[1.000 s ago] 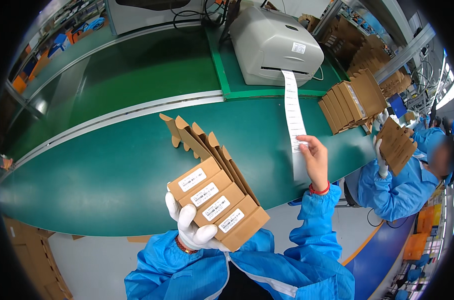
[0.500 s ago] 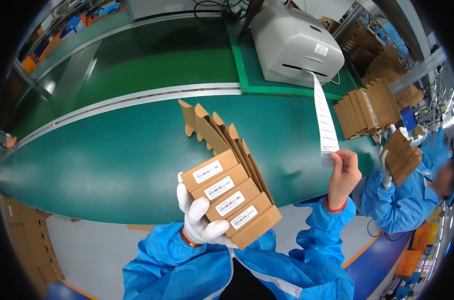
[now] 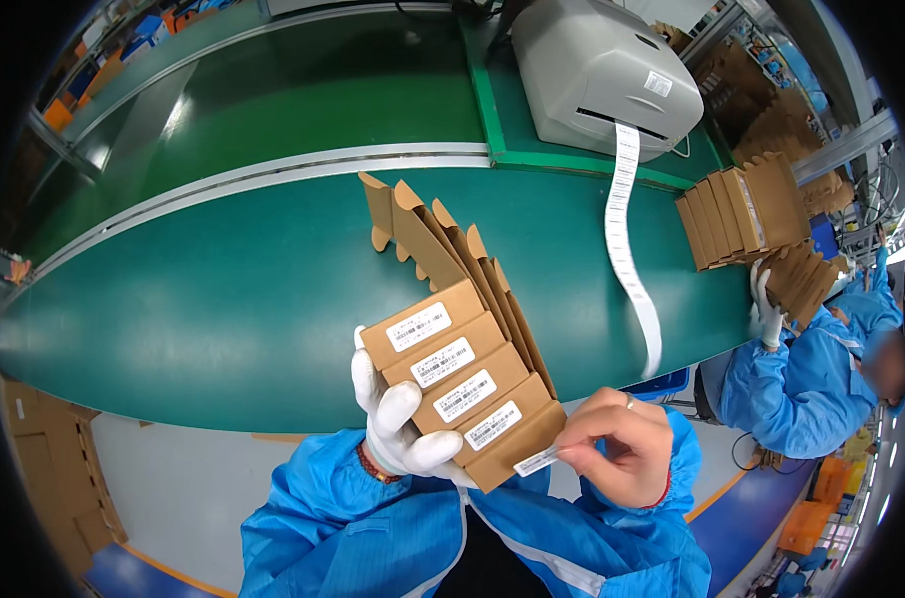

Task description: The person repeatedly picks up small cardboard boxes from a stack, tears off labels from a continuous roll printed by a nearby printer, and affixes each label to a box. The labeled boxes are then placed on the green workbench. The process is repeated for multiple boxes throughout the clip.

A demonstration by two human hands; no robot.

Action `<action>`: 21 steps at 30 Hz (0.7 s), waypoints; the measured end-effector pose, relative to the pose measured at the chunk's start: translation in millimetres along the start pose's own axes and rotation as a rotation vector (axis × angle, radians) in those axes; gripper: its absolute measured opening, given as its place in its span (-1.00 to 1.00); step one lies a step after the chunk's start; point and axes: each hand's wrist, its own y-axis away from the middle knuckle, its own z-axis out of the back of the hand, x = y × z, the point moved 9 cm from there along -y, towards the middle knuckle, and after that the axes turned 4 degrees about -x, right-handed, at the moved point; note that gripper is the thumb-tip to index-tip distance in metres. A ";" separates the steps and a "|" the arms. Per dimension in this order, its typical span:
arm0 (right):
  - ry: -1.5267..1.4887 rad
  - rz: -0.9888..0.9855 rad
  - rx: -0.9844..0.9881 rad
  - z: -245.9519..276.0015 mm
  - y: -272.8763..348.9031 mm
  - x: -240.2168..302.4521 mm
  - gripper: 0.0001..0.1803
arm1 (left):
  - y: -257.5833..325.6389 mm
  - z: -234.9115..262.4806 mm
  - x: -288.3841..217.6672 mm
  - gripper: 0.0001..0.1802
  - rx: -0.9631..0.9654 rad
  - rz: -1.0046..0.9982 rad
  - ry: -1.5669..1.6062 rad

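My left hand (image 3: pixel 397 429), in a white glove, grips a fanned stack of flat brown cardboard boxes (image 3: pixel 452 374) with open flaps pointing away from me. Several of the boxes carry a small white label; the nearest one is bare. My right hand (image 3: pixel 617 448) is bare and pinches a small white label (image 3: pixel 538 461) against the lower edge of that nearest box. A long strip of white labels (image 3: pixel 627 239) hangs from the grey label printer (image 3: pixel 607 75) at the back and curls down over the green belt (image 3: pixel 223 299).
A co-worker in a blue coat and white gloves (image 3: pixel 806 379) at the right handles brown boxes (image 3: pixel 801 279). More flat boxes (image 3: pixel 741 209) stand in a row on the belt near the printer. Stacked cartons (image 3: pixel 44 468) stand at the lower left.
My right hand has left the hanging label strip and come down to the box stack with one label pinched in its fingers. The strip now hangs free.
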 end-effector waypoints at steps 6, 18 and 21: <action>0.098 -0.042 0.071 -15.5 -3.6 0.7 -0.86 | 6.0 -0.2 1.1 -0.21 -0.020 0.009 -0.013; 0.594 0.115 -0.106 -3.5 -11.1 14.6 -0.76 | 10.1 -0.9 2.3 -0.23 -0.041 0.026 0.006; 0.425 0.182 -0.171 9.6 -4.5 3.2 -0.79 | 11.1 -2.0 3.7 -0.33 -0.034 0.042 0.060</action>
